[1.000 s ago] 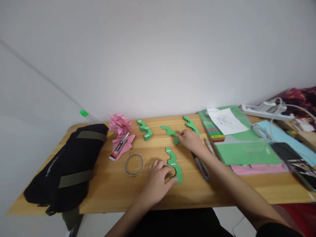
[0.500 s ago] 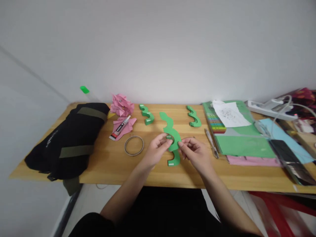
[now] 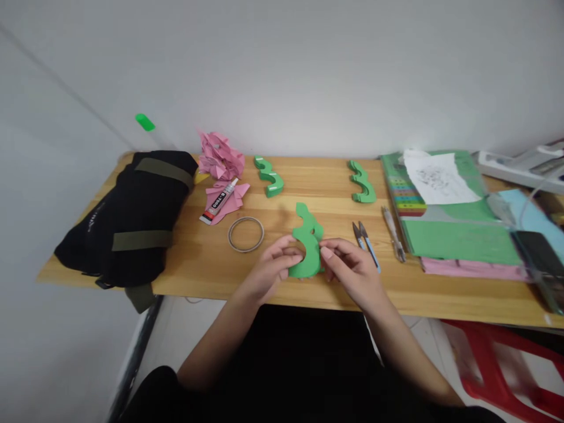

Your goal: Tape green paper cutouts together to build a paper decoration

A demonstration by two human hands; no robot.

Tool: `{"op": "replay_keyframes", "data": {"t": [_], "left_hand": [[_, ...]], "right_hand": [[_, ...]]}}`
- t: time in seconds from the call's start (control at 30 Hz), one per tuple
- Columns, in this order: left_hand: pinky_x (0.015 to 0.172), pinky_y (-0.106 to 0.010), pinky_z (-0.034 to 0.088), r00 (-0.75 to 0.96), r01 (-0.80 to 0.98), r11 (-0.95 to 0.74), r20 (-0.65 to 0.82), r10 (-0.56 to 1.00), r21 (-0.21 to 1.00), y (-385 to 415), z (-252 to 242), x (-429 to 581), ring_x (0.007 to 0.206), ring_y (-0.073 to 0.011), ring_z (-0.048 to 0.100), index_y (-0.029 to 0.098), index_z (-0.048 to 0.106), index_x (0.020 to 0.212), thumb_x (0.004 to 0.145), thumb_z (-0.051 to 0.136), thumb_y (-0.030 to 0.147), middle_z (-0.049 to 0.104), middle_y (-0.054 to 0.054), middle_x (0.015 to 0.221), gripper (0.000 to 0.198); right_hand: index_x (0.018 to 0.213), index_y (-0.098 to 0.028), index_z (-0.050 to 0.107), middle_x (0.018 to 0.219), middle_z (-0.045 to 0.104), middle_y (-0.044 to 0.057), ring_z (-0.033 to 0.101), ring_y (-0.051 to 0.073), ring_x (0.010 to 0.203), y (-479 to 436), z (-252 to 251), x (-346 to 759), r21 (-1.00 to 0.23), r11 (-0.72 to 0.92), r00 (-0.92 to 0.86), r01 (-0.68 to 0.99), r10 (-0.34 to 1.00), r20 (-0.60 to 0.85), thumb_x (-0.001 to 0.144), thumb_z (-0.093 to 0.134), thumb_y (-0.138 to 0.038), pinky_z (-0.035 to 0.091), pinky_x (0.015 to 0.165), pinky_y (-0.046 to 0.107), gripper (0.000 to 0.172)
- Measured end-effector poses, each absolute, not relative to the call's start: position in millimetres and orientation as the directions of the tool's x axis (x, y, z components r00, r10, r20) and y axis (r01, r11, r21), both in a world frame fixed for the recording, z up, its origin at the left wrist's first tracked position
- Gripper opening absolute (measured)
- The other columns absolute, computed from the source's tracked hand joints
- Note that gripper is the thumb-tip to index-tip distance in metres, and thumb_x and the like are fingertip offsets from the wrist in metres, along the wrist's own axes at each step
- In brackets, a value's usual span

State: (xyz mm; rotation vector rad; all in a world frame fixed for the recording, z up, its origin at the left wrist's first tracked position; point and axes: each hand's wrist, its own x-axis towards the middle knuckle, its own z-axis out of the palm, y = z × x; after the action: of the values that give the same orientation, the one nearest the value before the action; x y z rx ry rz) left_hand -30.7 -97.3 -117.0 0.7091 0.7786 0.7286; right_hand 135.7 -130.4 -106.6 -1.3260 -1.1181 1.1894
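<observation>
Both my hands hold green wavy paper cutouts (image 3: 308, 244) together above the front edge of the wooden desk (image 3: 198, 264). My left hand (image 3: 273, 270) pinches the cutouts from the left and my right hand (image 3: 350, 270) pinches them from the right. Two more stacks of green wavy cutouts lie farther back: one (image 3: 269, 176) at centre left, another (image 3: 362, 182) at centre right. A ring of clear tape (image 3: 245, 234) lies just left of my left hand. Small blue thread snips (image 3: 365, 238) lie just right of my right hand.
A black bag (image 3: 127, 217) fills the desk's left end. Crumpled pink paper (image 3: 220, 155) and a glue tube (image 3: 218, 202) sit behind the tape ring. A pen (image 3: 393, 234), green and pink paper sheets (image 3: 453, 241), a phone (image 3: 540, 255) and a power strip (image 3: 515, 170) are at the right. A red stool (image 3: 502, 376) stands below.
My hands picked up green cutouts from the desk and brought them together in front of me. The camera view tilted down and shifted, so the desk appears higher.
</observation>
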Motion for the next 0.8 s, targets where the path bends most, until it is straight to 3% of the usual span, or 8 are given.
{"op": "replay_keyframes", "data": {"t": [0.17,0.37,0.57,0.7,0.8], "left_hand": [[0.059,-0.025,0.045,0.564,-0.267,0.576,-0.359,0.744,0.773,-100.0,-116.9,-28.2,0.064,-0.0122,0.061,0.017,0.060,0.101,0.068,0.077,0.042,0.064,-0.001,0.076,0.045],[0.055,-0.023,0.041,0.536,-0.064,0.444,-0.344,0.770,0.894,-101.5,-120.7,-26.9,0.056,-0.0078,0.051,0.017,0.055,0.095,0.069,0.075,0.045,0.058,0.003,0.068,0.042],[0.070,-0.026,0.043,0.493,0.113,0.233,-0.258,0.831,0.966,-104.7,-126.1,-29.9,0.078,-0.0141,0.055,0.019,0.052,0.089,0.068,0.075,0.034,0.057,0.002,0.081,0.035],[0.068,-0.027,0.040,0.394,0.431,0.062,-0.249,0.885,0.900,-107.5,-128.3,-33.2,0.074,-0.0146,0.051,0.020,0.049,0.082,0.070,0.075,0.031,0.053,0.003,0.078,0.031],[0.066,-0.028,0.038,0.324,0.664,-0.038,-0.241,0.915,0.747,-108.1,-129.3,-36.1,0.071,-0.0153,0.052,0.020,0.048,0.077,0.076,0.070,0.028,0.054,0.003,0.073,0.024]], "right_hand": [[0.085,-0.021,0.064,0.058,0.062,-0.002,0.059,0.013,0.051,-129.4,-106.4,127.8,-0.996,-0.082,0.041,0.021,0.996,-0.081,0.077,0.069,-0.050,0.046,0.046,0.024,0.030],[0.081,-0.020,0.064,0.056,0.058,-0.003,0.050,0.011,0.047,-130.0,-112.2,129.6,-0.987,-0.151,0.027,0.046,0.988,-0.150,0.076,0.067,-0.055,0.042,0.045,0.025,0.036],[0.078,-0.019,0.063,0.056,0.054,-0.004,0.046,0.010,0.048,-129.4,-116.5,127.4,-0.985,-0.143,-0.001,0.094,0.990,-0.144,0.078,0.065,-0.051,0.039,0.047,0.024,0.031],[0.073,-0.019,0.064,0.056,0.057,-0.001,0.050,0.012,0.051,-128.8,-124.2,129.9,-0.925,-0.142,0.007,0.353,0.989,-0.149,0.085,0.053,-0.048,0.039,0.052,0.026,0.033],[0.086,-0.019,0.069,0.065,0.065,0.003,0.056,0.016,0.056,-127.7,-131.2,138.4,-0.725,-0.199,0.143,0.659,0.980,-0.138,0.086,0.053,-0.040,0.039,0.055,0.028,0.027]]}}
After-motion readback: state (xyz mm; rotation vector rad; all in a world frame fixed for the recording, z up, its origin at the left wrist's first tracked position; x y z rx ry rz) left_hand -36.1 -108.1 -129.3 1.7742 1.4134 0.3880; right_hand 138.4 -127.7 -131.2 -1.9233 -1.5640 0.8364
